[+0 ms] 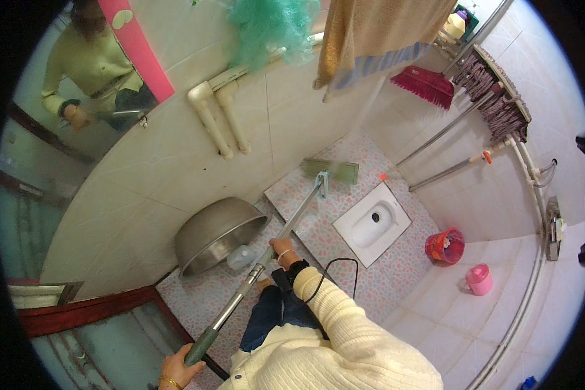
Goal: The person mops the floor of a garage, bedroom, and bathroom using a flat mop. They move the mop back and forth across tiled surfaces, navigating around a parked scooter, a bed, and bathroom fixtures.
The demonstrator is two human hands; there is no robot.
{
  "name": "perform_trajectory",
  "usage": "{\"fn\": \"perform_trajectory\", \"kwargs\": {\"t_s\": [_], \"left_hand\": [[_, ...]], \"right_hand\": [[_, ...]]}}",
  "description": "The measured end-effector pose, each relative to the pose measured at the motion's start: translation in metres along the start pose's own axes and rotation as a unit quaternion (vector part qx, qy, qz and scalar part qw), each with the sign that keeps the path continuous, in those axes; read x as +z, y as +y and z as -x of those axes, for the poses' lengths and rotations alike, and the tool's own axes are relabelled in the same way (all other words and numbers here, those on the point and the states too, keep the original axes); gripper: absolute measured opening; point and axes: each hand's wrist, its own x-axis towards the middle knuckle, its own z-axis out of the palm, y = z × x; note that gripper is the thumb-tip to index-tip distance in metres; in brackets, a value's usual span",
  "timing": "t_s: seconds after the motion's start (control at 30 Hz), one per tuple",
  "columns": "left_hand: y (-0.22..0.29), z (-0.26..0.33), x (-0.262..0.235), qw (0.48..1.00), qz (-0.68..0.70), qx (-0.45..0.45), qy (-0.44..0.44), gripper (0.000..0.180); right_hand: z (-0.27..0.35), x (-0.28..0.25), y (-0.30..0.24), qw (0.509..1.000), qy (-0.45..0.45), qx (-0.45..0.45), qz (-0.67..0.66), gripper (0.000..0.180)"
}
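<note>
My left hand [179, 370], at the lower left, is wrapped round the dark grip at the end of a long-handled mop [231, 305]. Farther up the pole, my right hand [281, 250] is closed on its shaft, with a dark band and cable at the wrist. The mop slants away to the upper right. Its flat, pale green head [338, 170] rests on the raised tiled floor, near the wall and beyond the squat toilet [374, 218]. A large metal basin [205, 234] leans against the wall, left of the pole.
A clear plastic container [241, 257] is beside the basin. To the right are a red bin [444, 247] and a pink pail [479, 279]. A red broom [426, 86] and a string mop [494, 91] hang upper right. The platform edge [281, 213] makes a step.
</note>
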Motion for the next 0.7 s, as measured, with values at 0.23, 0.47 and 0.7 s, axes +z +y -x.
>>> {"fn": "perform_trajectory", "kwargs": {"t_s": [0.23,0.47,0.7], "left_hand": [[0.039,0.013,-0.001,0.994,-0.044,-0.066,-0.077,0.052],[0.034,0.025,0.018,0.997,0.042,-0.044,-0.049,0.054],[0.017,0.044,0.039,0.952,0.252,-0.124,-0.118,0.047]], "right_hand": [[-0.003,-0.015,0.01,0.995,-0.052,0.038,-0.077,0.025],[-0.006,-0.019,0.049,0.976,-0.099,0.064,-0.181,0.012],[-0.014,0.002,0.079,0.994,-0.036,0.054,-0.086,0.01]]}}
